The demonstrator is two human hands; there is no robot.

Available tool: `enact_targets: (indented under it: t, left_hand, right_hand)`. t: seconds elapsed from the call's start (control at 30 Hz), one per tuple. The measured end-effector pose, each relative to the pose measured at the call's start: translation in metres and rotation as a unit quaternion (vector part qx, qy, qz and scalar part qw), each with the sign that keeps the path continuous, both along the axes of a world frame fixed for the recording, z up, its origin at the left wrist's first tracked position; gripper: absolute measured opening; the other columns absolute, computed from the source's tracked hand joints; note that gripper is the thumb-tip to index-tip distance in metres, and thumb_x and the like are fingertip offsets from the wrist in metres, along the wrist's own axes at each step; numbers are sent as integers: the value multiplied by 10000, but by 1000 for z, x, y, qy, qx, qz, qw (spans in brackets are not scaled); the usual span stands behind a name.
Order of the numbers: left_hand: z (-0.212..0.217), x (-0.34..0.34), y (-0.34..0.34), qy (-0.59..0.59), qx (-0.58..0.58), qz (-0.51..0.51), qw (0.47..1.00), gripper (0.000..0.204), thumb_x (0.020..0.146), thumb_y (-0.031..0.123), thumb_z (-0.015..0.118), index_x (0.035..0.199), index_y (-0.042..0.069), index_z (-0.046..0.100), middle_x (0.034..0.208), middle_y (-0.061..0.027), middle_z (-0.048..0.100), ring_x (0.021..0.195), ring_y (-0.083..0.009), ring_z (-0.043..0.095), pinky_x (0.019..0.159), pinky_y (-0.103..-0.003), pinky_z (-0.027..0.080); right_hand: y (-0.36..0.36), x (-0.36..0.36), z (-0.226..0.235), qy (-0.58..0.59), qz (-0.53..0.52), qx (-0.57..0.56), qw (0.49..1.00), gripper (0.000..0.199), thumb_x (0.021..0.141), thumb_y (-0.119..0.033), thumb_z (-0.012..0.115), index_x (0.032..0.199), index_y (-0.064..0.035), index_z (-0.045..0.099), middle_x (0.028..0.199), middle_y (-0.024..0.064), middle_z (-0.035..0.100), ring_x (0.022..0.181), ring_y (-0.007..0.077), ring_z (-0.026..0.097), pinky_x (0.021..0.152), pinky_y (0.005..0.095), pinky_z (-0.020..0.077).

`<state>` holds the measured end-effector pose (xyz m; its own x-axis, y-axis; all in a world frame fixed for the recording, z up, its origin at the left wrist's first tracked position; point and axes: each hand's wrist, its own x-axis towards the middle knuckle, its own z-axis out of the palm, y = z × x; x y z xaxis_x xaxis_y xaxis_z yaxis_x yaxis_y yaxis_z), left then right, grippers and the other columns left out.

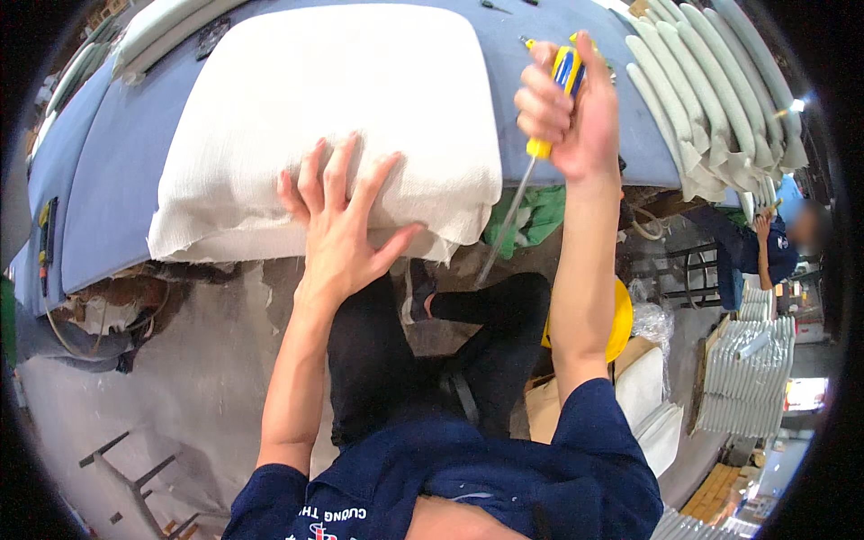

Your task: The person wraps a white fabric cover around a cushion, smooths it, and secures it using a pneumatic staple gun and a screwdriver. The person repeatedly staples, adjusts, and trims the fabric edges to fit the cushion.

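A white fabric-covered cushion [351, 81], wide and rounded at its far corners, lies on the blue-grey covered table before me. Its cloth hangs loose and frayed along the near edge. My left hand [346, 220] rests on that near part, fingers spread over the cloth. Raised to the right of the cushion, my right hand [576, 117] is wrapped round the yellow and blue handle of a screwdriver [538, 148]. The long metal shaft points down toward me, its tip blurred and apart from the cushion.
Padded white panels [711, 81] stand in a row on the table's right. A yellow-handled tool [45, 238] hangs at its left edge. Green cloth [531, 220] shows below the table. A yellow round object [621, 319] sits beside my right forearm. Another person [774, 243] works at far right.
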<state>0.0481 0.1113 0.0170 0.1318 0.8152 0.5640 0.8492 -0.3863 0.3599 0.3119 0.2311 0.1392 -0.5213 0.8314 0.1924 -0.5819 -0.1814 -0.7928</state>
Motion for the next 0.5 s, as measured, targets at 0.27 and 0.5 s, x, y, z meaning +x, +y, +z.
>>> enact_targets:
  t: [0.27, 0.5]
  left_hand:
    - [-3, 2, -3, 40, -4, 15, 999, 1028, 591, 282, 951, 1518, 285, 508, 1678, -94, 278, 1582, -367, 130, 1260, -630, -24]
    - [5, 13, 6, 55, 66, 8, 996, 772, 674, -9, 750, 1385, 283, 681, 1574, -10, 515, 1525, -293, 352, 1280, -583, 33]
  right_hand:
    - [-43, 51, 12, -120, -486, 357, 788, 190, 990, -240, 732, 1026, -71, 653, 602, -42, 499, 472, 49, 411, 425, 235, 320]
    - [-71, 183, 89, -76, -772, 507, 376, 404, 1023, -441, 540, 786, -113, 549, 633, 35, 510, 521, 199, 488, 503, 361, 423]
